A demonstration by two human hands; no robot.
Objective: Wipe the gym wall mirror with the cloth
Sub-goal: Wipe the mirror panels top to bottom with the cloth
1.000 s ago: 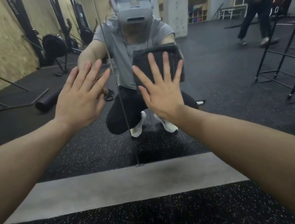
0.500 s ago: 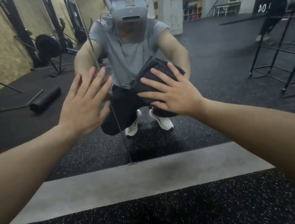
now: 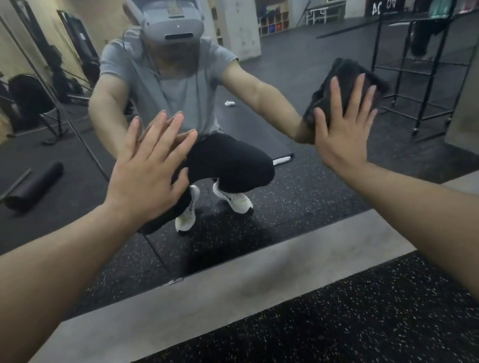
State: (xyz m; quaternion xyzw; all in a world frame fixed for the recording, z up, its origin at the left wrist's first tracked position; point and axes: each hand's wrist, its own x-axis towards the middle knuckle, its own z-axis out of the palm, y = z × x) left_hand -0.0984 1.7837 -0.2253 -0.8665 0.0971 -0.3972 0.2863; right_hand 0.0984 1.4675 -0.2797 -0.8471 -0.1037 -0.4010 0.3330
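- Mirror glass (image 3: 308, 191) fills the wall ahead, running from a pale concrete strip (image 3: 245, 294) at its foot up past the top of view; a thin vertical seam (image 3: 156, 250) splits it into panels, ending at a small metal clip on the lower edge.
- Black rubber flooring (image 3: 309, 337) flecked with white lies in front of the strip.
- Reflected in the glass, a crouching person (image 3: 181, 98) in a grey T-shirt, black trousers and white trainers wears a grey headset, both arms stretched forward.
- Also reflected: a black metal rack (image 3: 429, 76) at the right, weight equipment (image 3: 28, 98) against a chipboard wall at the left, and a dark foam roller (image 3: 34, 186) lying on the floor.
- Left hand (image 3: 148, 174) is raised with palm toward the glass, fingers straight and loosely spread, holding nothing; whether the palm actually touches the mirror I cannot tell, though the fingertips meet their reflection.
- Right hand (image 3: 343, 130) is out to the right side of the mirror, fingers straight and fanned, pressing flat on the cloth.
- Folded dark cloth (image 3: 346, 79) sits between that palm and the glass, at about chest height of the reflection, its edges poking out above and to either side of the fingers.
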